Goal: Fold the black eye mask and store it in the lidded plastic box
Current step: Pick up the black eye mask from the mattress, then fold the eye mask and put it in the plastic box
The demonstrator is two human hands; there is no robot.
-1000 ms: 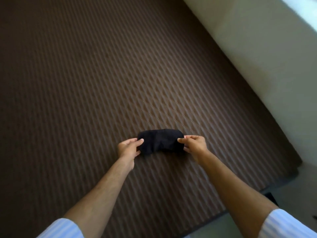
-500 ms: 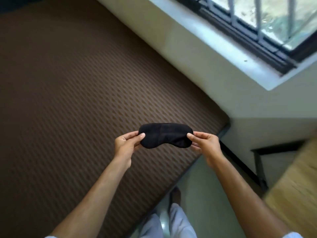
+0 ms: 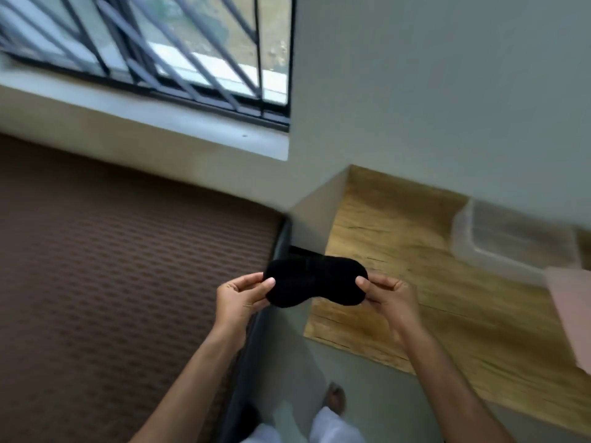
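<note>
The black eye mask (image 3: 315,281) is held flat and unfolded in the air, between the brown bed and the wooden table. My left hand (image 3: 238,298) pinches its left end and my right hand (image 3: 391,297) pinches its right end. A clear plastic box (image 3: 508,239) sits on the wooden table (image 3: 415,276) at the right, blurred. A pink flat piece (image 3: 572,311) lies at the right edge beside the box; I cannot tell whether it is the lid.
A brown patterned bed surface (image 3: 128,266) fills the left. A barred window (image 3: 144,49) with a pale sill is at the top. Grey wall stands behind the table. My legs and a foot (image 3: 335,399) stand on the floor between bed and table.
The mask has been lifted off the bed in both hands. The view has swung right, and the window, the wooden table and the plastic box have come into sight.
</note>
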